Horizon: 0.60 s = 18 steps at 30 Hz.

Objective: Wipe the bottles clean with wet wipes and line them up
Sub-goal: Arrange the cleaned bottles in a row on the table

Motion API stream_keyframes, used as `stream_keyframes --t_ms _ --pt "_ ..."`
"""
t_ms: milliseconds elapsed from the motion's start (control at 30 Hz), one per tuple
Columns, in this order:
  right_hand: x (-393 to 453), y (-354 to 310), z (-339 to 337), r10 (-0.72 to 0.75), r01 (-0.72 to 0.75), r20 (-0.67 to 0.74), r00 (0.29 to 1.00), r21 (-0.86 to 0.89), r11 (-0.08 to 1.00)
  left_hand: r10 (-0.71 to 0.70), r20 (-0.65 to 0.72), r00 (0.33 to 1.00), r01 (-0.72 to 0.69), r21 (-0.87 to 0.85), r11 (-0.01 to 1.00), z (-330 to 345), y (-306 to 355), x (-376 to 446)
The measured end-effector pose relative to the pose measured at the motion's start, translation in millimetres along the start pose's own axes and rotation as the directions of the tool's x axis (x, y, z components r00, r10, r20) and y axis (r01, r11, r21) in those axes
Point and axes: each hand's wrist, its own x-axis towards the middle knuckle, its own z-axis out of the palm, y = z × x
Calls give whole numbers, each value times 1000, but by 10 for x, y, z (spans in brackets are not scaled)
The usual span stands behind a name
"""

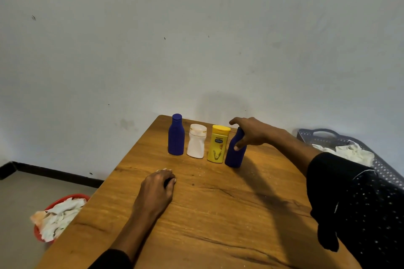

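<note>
Right hand (251,132) gripping tilted blue bottle (235,155) beside yellow bottle (217,144); left hand (158,190) resting curled on surface (218,214), contents indeterminable.

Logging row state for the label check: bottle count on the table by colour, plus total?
Blue: 2, the left-end blue bottle standing free and the tilted blue bottle in the right hand grip at the right end.
White: 1, the white bottle.
Yellow: 1, the yellow bottle.
Total: 4 bottles.
</note>
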Motion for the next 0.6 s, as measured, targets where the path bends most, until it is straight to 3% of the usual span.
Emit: stream_keyframes --t_ms 167,367,467,600 --pt "-105 76 7 -14 16 -35 999 74 997 -2 -24 1000 2 7 1000 5 11 -10" --pt "-458 269 32 34 27 -252 967 237 971 -2 -28 1000 3 12 1000 12 10 -2" --pt "-704 371 193 119 4 -388 914 301 954 -7 -13 1000 7 11 1000 3 26 -7" --pt "-958 437 370 169 24 -602 780 299 954 -38 29 999 38 12 999 -18 25 -17"
